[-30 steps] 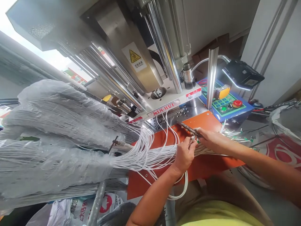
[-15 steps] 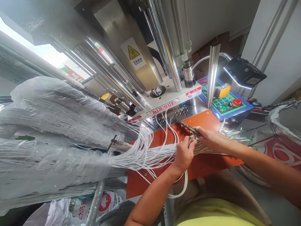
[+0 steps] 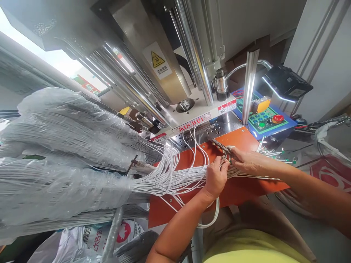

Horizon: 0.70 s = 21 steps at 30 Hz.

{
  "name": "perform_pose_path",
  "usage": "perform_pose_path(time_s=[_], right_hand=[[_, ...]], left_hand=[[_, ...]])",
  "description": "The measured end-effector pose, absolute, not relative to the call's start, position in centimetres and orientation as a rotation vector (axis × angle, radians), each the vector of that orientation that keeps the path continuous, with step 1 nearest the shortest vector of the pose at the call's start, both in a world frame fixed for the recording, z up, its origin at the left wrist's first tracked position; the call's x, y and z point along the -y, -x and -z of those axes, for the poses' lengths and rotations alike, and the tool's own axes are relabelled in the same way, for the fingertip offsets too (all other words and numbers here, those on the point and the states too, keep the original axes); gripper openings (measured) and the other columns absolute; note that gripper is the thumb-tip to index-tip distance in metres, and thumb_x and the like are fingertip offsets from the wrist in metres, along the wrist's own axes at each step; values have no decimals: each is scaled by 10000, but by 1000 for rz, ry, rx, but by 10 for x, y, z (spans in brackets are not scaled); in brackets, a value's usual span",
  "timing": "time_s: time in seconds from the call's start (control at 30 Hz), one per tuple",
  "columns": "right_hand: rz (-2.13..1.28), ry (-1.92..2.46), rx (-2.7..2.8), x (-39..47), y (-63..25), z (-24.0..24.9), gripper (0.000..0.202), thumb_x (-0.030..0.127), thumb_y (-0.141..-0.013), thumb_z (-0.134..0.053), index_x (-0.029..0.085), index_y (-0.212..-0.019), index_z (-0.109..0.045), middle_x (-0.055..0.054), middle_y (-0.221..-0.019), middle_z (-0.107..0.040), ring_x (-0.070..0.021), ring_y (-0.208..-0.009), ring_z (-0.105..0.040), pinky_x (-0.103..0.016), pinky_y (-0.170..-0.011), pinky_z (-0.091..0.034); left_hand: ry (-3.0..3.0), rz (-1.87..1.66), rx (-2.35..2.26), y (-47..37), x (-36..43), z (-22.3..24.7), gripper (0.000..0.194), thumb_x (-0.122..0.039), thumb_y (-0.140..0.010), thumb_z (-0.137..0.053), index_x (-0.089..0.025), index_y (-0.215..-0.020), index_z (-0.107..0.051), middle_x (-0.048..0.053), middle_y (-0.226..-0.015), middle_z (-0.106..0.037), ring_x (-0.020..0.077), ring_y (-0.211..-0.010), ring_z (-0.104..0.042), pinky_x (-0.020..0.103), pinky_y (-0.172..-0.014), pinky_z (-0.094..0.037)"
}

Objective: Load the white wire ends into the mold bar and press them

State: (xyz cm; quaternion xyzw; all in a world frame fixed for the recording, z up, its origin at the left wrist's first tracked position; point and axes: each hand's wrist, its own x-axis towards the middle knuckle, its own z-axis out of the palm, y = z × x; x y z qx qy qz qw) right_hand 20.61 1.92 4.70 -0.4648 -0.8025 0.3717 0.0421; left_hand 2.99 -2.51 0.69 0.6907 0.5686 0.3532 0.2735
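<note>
One press (image 3: pixel 175 80) stood behind the orange desk (image 3: pixel 241 137), with a few white cables (image 3: pixel 175 179) reaching its lower plate and most bundled across the desk. Before it, the right hand (image 3: pixel 245 160) gripped a dark strip (image 3: pixel 227 150), apparently part-loaded; the left hand (image 3: pixel 216 177) pinched a small connector (image 3: pixel 225 157), seemingly not yet seated.

I see white cables (image 3: pixel 178 180) against an orange-red worktop (image 3: pixel 246 190) and a dark strip (image 3: pixel 219 145). The pale nameplate (image 3: pixel 191 123) has red lettering; the blue control box (image 3: pixel 282 128) carries a red button (image 3: pixel 278 118) and a green button (image 3: pixel 261 125). A white label (image 3: pixel 157 61) shows a black-edged yellow triangle.
</note>
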Motion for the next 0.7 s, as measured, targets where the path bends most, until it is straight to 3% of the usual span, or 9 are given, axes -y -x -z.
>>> perform_pose_path(time_s=[0.13,0.47,0.7], right_hand=[[-1177,1382,2423,-19,-209,-48,314,492,-875,-451,243,-1060,-403,-30,-817,-633,-204,-706,-591,-277,-599,-362],[-996,1468,2438,-15,-198,-39,368,356,-890,-457,223,-1225,-383,-86,-930,-669,-224,-778,-636,-273,-626,-377],[-974,1474,2421,-16,-200,-33,333,420,-913,-385,238,-1191,-403,-74,-872,-666,-232,-730,-625,-292,-609,-379]], left_hand=[[-1822,-954,-1506,-29,24,-8,93,-233,-908,-523,-201,-838,-575,18,-817,-706,150,-753,-650,239,-722,-447],[-1648,-972,-1428,-28,19,-11,136,-270,-867,-568,-179,-765,-579,-16,-687,-632,106,-629,-560,207,-657,-437],[-1601,-922,-1386,-23,13,-12,129,-286,-851,-581,-176,-792,-614,-20,-709,-624,91,-612,-523,208,-654,-426]])
